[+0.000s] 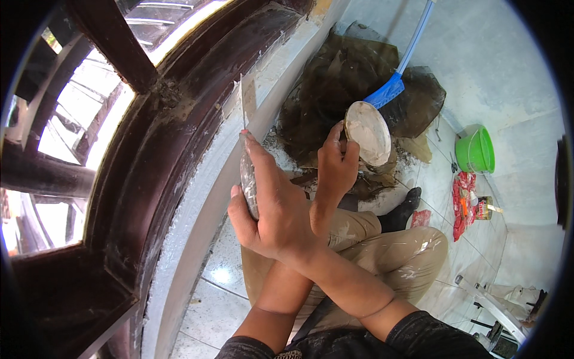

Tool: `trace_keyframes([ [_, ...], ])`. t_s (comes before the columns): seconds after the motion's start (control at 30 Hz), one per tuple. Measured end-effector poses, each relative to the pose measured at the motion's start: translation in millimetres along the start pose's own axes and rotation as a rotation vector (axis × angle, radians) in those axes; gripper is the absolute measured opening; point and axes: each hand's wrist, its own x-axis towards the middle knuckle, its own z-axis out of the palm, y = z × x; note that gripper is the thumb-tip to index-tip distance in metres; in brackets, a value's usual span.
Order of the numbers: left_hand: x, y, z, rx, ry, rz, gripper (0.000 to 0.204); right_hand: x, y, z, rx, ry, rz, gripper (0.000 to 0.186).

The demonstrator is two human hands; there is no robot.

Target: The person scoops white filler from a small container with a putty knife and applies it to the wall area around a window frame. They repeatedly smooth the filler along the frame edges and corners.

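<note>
My forearms cross, the right over the left. My right hand (272,209), on the left side of the view, is closed round the worn handle of a putty knife (248,182). Its thin blade points away from me and lies at the pale ledge (206,173) beside the dark wooden window frame (179,119); whether it touches cannot be made out. Further right, my left hand (336,161) grips the edge of a round lid (368,133) smeared with whitish paste. The fingers beneath the lid are partly hidden.
A crumpled dark plastic sheet (320,90) covers the far floor, with a blue-handled brush or broom (385,91) over it. To the right stand a green bucket (475,151), a red packet (461,203) and a small can (483,208). A ladder-like metal piece (493,308) is at lower right.
</note>
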Motion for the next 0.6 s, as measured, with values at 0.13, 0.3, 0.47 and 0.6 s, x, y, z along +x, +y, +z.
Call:
trace_keyframes([
  [0.13, -0.7, 0.1, 8.9, -0.057, -0.008, 0.006, 0.052, -8.5, -6.7, -3.7, -0.016, -0.050, 0.024, 0.082],
  [0.3, 0.2, -1.3, 11.6, -0.078, -0.021, 0.006, 0.051, -18.8, -14.2, -0.3, 0.032, -0.054, 0.008, 0.084],
  [0.47, 1.5, -10.0, 9.5, -0.137, -0.015, 0.005, 0.051, -32.2, -29.2, 1.3, 0.005, -0.109, 0.023, 0.083],
  [0.6, 1.3, -7.9, 10.5, -0.146, -0.017, -0.021, 0.051, -40.8, -40.6, -2.2, 0.055, -0.144, 0.048, 0.081],
])
